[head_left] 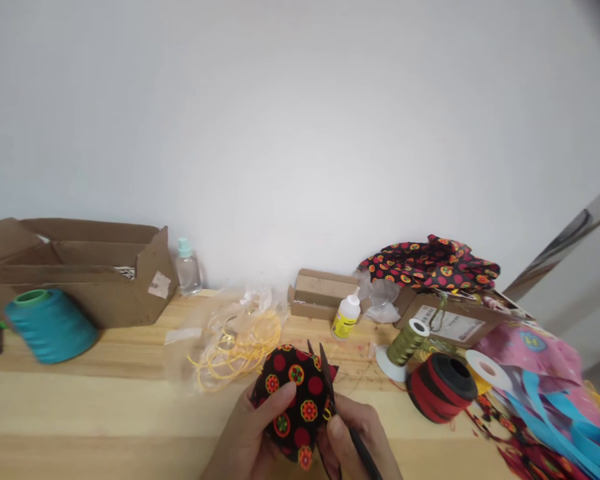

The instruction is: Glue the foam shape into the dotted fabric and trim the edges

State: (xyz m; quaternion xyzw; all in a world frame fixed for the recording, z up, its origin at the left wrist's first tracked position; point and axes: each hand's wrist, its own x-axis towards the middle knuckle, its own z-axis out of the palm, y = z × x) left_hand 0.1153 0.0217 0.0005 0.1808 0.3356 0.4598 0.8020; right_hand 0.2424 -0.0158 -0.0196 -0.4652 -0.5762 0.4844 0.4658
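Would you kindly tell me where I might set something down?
The widest bare patch lies in front of the teal cone, left of the left hand. A smaller one lies between the right hand and the red-black spool. The right end is crowded: pink cloth, blue ribbon.

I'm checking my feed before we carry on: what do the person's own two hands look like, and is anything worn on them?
Both the left hand and the right hand are bare, with no gloves. I see no ring, watch or marking on either. No sleeve shows; the picture's lower edge cuts off the forearms.
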